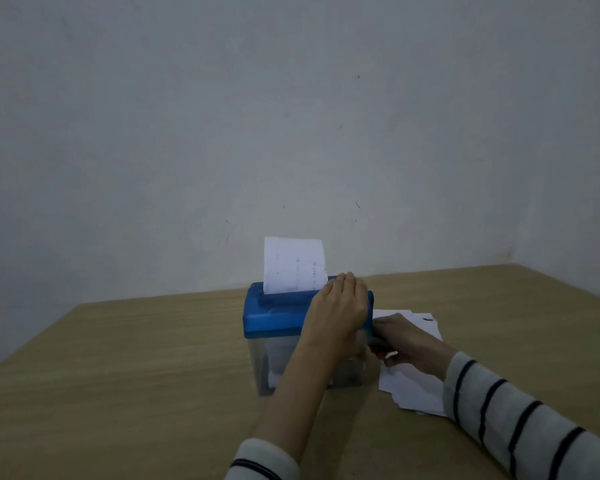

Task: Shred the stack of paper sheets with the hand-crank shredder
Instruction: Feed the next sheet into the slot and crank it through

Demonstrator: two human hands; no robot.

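Paper stack (409, 386) sat loose on the table (118, 375) in the lower right of the frame, right next to the shredder (291, 327) so the next sheet was an easy grab. Right hand (400, 344) was down at the shredder's side, fingers looked curled on the crank, though that part's blurry. Left hand (340, 306) lay flat on the blue lid, probably pinning it. Further back, one sheet (293, 265) stood upright in the slot, half fed.
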